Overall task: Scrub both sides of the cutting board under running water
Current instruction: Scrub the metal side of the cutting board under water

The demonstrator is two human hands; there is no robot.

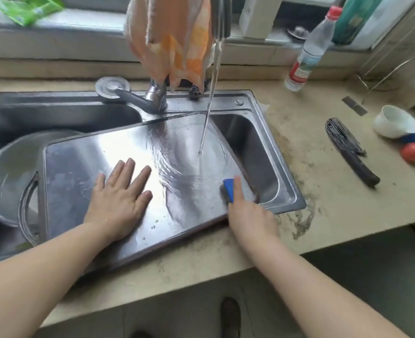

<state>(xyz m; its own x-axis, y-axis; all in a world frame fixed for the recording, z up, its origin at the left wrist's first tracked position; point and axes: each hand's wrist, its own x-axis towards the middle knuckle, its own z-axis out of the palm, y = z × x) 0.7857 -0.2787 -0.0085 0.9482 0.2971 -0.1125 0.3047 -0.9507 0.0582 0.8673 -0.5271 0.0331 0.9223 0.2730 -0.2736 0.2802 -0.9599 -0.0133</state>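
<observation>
Pressing flat left hand (120,198) on wet steel cutting board (84,167), right hand (246,213) fingers gripping blue scrubber (228,189)

Steel cutting board (118,147) flat across sink (269,132), wet, water stream (207,118) hitting far-right area

Left hand (118,198) flat, palm down, fingers straight and spread, forearm reaching in from near left. Right hand (246,215) to the right, fingers curled down in a grip, forearm stretched from near right.
</observation>
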